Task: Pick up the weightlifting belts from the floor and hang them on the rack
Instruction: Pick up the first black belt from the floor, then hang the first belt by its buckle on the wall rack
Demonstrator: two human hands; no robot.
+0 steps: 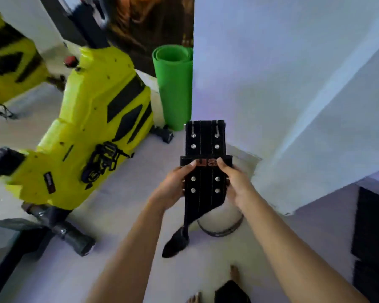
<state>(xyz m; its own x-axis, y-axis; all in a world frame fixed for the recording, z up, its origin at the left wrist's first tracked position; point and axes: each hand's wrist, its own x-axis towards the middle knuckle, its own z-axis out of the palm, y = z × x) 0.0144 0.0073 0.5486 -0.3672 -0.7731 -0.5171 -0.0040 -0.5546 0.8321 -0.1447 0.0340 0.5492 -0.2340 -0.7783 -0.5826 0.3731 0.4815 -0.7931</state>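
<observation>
A black weightlifting belt (205, 171) is gripped by both hands, left hand (175, 184) and right hand (234, 182), lifted off the floor (123, 215); carrying to an unseen rack is judged next.

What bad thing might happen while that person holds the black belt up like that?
1. The belt is pinched only at its edges by the left hand and right hand, so it might slip and drop near the bare foot.
2. Its loose end dangles low and could swing against the yellow exercise bike or get stepped on.
3. No rack is in view, so the person may have to walk past the bike's base bar and could trip.
</observation>
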